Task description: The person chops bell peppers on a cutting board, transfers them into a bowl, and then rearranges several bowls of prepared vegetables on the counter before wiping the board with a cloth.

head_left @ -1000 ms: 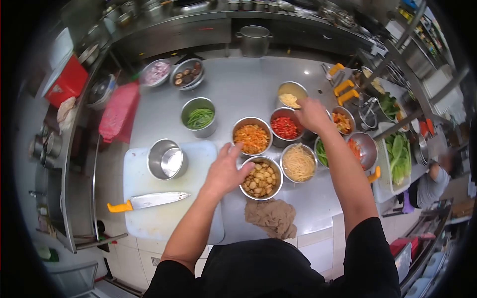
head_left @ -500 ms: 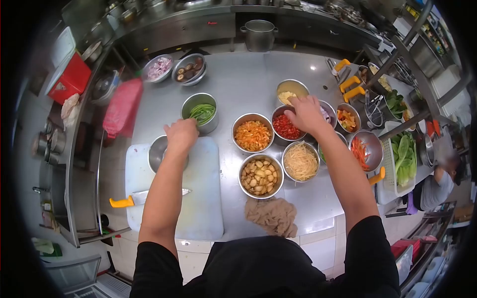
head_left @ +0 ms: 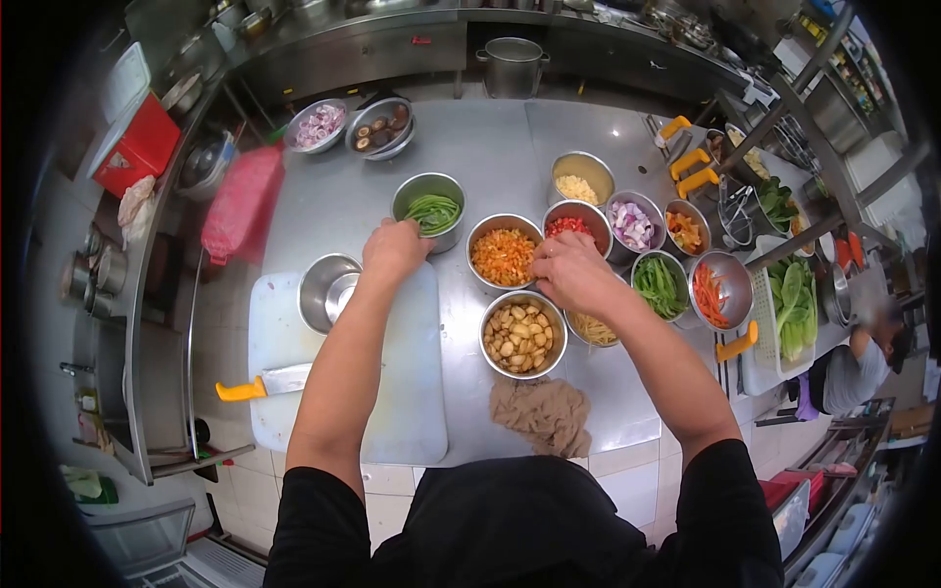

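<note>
My left hand (head_left: 395,245) is closed on the near rim of a steel container (head_left: 443,238) of green bean-like strips (head_left: 431,213). My right hand (head_left: 576,274) has its fingers bent at the right rim of a steel container of diced orange vegetable (head_left: 504,257), apparently carrot. It partly covers a container of chopped red pepper (head_left: 569,226) and one of pale shreds (head_left: 592,330). Peeled garlic cloves (head_left: 518,339) fill a container just nearer. Left of my left forearm, a steel bowl (head_left: 319,294) stands on a white cutting board (head_left: 402,392).
A yellow-handled knife (head_left: 286,379) lies on the board. A brown cloth (head_left: 541,416) is at the near edge. To the right stand containers of chopped onion (head_left: 632,223), green strips (head_left: 659,286) and orange strips (head_left: 710,297). A person (head_left: 858,367) is at far right.
My left hand and the container of green strips have moved right, away from the board. My right hand has drawn back from the minced pale food toward the diced orange vegetable container.
</note>
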Tool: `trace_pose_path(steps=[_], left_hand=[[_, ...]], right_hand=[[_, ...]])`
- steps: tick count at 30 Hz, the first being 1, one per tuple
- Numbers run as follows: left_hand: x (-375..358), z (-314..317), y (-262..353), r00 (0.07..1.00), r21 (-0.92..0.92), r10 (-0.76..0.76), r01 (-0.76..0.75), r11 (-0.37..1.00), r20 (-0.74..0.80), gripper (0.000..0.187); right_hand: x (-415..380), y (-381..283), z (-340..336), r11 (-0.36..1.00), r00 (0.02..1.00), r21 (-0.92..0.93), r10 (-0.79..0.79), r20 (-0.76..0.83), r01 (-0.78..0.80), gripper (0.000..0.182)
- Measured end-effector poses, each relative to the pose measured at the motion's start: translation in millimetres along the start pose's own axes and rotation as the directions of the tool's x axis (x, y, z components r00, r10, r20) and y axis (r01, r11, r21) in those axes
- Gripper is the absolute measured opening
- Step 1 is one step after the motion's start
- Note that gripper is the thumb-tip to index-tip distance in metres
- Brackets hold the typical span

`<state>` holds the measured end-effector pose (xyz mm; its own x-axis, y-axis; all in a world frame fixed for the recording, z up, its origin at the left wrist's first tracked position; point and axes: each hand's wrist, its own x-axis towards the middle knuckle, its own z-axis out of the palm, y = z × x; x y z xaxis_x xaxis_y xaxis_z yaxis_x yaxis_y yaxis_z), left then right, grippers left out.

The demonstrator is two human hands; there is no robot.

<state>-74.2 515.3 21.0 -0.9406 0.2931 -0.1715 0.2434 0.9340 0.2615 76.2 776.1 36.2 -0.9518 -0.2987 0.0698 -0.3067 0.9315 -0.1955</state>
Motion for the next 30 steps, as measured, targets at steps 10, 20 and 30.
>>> trace_pose_path(steps=[10,20,30], left_hand=[[-7.5,21.3,7.5,0.996,-0.164,0.085,-0.089,0.982,-0.033,0.04],[-1.6,32.5,13.4,0.995,-0.193,0.02,-0.038,0.98,-0.094,0.042],[-65.6,14.7,26.7,0.934,-0.306,0.339,-0.292,0.906,0.113,0.042]], right_hand=[[-8.9,-4.9,-18.5,0.999,0.997,0.006,0.05,-0.066,-0.049,0.016],[-27.5,-22.3,-21.4,0.993,0.992,0.02,0.114,-0.049,-0.113,0.012],[-26.8,9.9,-12.8,0.919,0.908,-0.022,0.384,-0.167,-0.393,0.016]])
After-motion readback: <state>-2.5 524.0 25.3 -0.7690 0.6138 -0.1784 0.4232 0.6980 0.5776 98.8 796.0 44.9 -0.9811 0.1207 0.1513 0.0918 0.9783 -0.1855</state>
